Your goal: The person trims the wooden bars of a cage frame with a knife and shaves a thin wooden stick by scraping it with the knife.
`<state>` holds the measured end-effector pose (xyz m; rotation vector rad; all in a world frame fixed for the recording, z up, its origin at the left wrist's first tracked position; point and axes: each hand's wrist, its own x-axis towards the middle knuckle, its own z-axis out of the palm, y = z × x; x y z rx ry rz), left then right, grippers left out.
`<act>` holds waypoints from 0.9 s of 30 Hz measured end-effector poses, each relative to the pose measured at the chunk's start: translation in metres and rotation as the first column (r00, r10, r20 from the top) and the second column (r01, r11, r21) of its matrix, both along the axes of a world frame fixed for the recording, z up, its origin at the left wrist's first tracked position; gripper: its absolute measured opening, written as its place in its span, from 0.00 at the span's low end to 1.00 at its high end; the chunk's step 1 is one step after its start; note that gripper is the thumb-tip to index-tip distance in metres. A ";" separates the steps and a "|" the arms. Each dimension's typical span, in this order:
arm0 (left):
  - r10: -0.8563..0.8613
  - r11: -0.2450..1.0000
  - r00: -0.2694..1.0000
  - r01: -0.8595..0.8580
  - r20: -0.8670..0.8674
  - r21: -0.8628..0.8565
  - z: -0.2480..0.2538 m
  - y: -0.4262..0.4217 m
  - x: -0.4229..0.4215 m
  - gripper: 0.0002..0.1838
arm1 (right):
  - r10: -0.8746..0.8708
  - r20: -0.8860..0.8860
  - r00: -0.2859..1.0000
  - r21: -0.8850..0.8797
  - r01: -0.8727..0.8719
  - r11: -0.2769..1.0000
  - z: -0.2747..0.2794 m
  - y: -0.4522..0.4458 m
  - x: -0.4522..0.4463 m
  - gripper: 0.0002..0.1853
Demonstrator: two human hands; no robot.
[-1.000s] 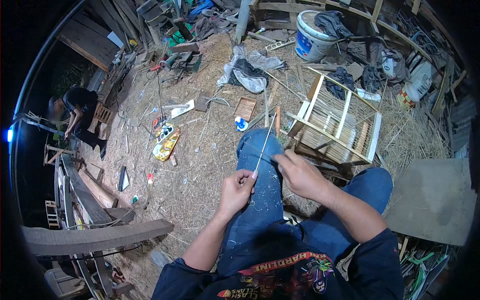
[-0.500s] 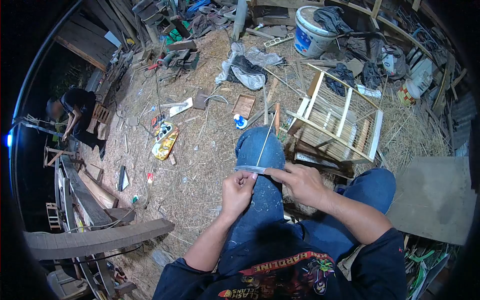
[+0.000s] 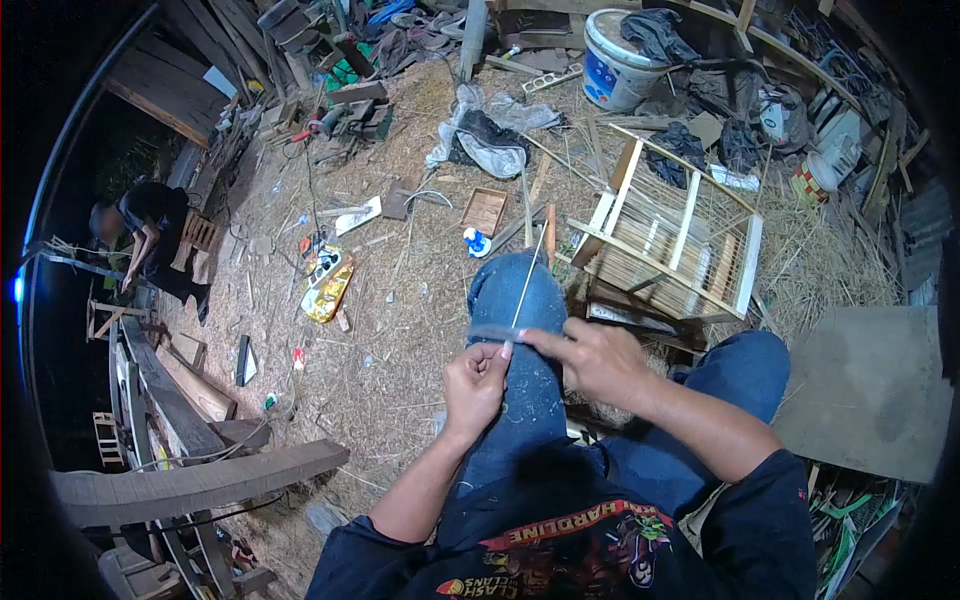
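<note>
My left hand is closed in a pinch on the near end of a thin pale stick. The stick points away from me over the knee of my jeans. My right hand grips a knife whose handle is hidden in the fist, with the index finger stretched along it. The knife blade, smeared by motion, lies across the stick just beyond my left fingertips.
A slatted wooden cage stands beyond my right hand. Ahead lie a small wooden tray, a glue bottle and a yellow bag. A curved beam juts in at left. Another person sits far left.
The knife and my right hand have shifted slightly, the blade now blurred and nearer my left fingertips. My left hand stays on the stick.
</note>
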<state>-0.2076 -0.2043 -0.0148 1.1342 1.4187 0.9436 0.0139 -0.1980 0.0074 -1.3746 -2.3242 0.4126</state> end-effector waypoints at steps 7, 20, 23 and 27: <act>0.022 0.999 1.000 -0.022 0.004 0.043 -0.003 -0.001 0.003 0.09 | 0.017 0.035 0.999 0.033 -0.019 0.999 -0.001 -0.004 -0.003 0.29; 0.036 0.992 0.998 -0.028 -0.057 0.126 -0.013 -0.009 0.000 0.07 | -0.074 0.097 0.992 0.134 0.061 0.989 0.000 0.011 0.008 0.34; 0.033 0.990 0.997 -0.023 -0.071 0.137 -0.009 -0.005 0.001 0.08 | 0.044 0.041 0.998 0.129 -0.049 0.991 -0.004 -0.002 0.001 0.34; 0.030 0.991 0.997 -0.020 -0.071 0.129 -0.008 -0.006 0.000 0.08 | -0.012 0.045 0.999 0.088 0.008 0.996 -0.005 0.007 0.003 0.34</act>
